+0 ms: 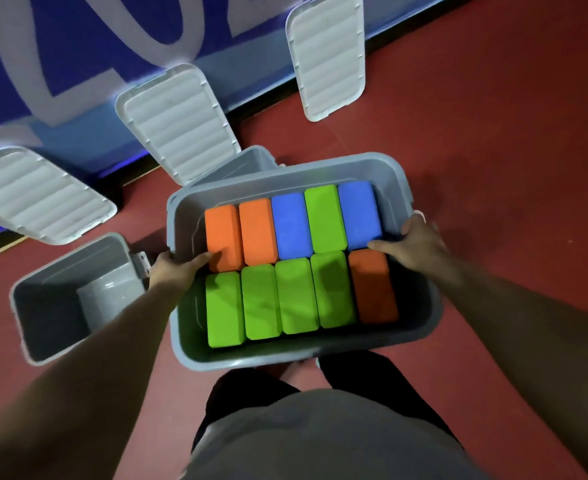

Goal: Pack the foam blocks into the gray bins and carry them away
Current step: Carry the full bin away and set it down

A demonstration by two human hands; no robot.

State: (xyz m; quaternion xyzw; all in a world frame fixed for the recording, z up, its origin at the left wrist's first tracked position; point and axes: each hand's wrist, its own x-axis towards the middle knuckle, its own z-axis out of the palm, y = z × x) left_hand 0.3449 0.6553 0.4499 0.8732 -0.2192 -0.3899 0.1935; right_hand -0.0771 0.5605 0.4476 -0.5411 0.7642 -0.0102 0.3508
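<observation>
A gray bin (285, 173) is held in front of my body, above the red floor. It is packed with two rows of upright foam blocks: orange (256, 230), blue (291, 225) and green (325, 218) at the back, several green (259, 301) and one orange (372, 287) at the front. My left hand (173, 271) grips the bin's left rim, thumb inside against an orange block. My right hand (419, 242) grips the right rim, thumb inside by a blue block (358, 214).
An empty gray bin (71, 296) stands on the floor to the left. Another bin (251, 161) sits partly hidden behind the held one. Three white ribbed lids (178, 123) (33, 194) (327, 53) lean against a blue wall panel. My legs are below.
</observation>
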